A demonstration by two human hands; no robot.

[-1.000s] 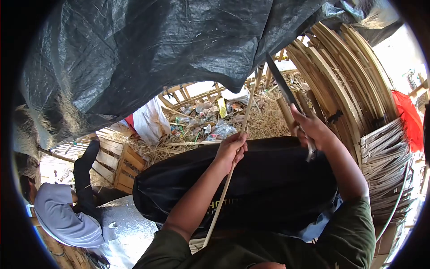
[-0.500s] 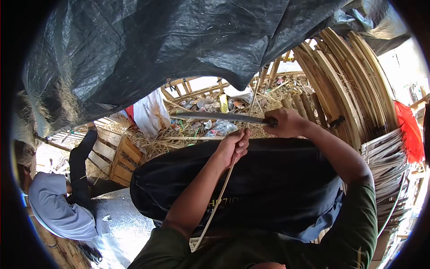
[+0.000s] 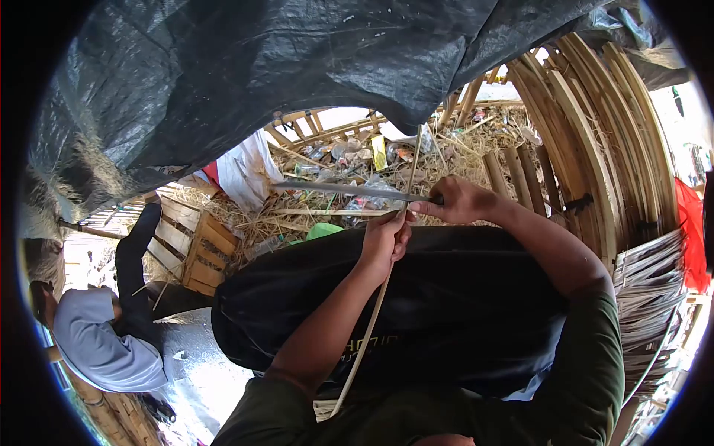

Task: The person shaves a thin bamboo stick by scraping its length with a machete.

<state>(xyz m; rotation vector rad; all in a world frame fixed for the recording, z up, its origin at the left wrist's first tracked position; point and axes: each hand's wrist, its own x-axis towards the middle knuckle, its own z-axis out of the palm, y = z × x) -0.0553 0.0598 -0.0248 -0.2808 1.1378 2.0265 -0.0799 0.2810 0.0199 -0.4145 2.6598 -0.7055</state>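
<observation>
My left hand (image 3: 384, 239) is closed around a long, thin bamboo strip (image 3: 363, 348), which slants from near my waist up past my fingers. In my right hand (image 3: 457, 201) is the handle of a machete; its long dark blade (image 3: 338, 190) points left. The blade crosses the strip just above my left fist, and my right thumb lies close to that crossing. Both hands are almost touching. Beneath my forearms a black cloth cover (image 3: 461, 312) with yellow lettering spreads over my lap; what it covers is hidden.
A dark tarp (image 3: 282, 67) hangs low overhead. Curved bamboo slats (image 3: 595, 134) and a bundle of thin strips (image 3: 651, 305) stand at right. On the left are a wooden crate (image 3: 212, 256) and a seated person in grey (image 3: 104, 342). Straw and litter (image 3: 357, 156) cover the ground ahead.
My right hand has moved left and in toward my left hand, its thumb now near the strip. The blade has shifted slightly left. A green object shows beyond the black cover.
</observation>
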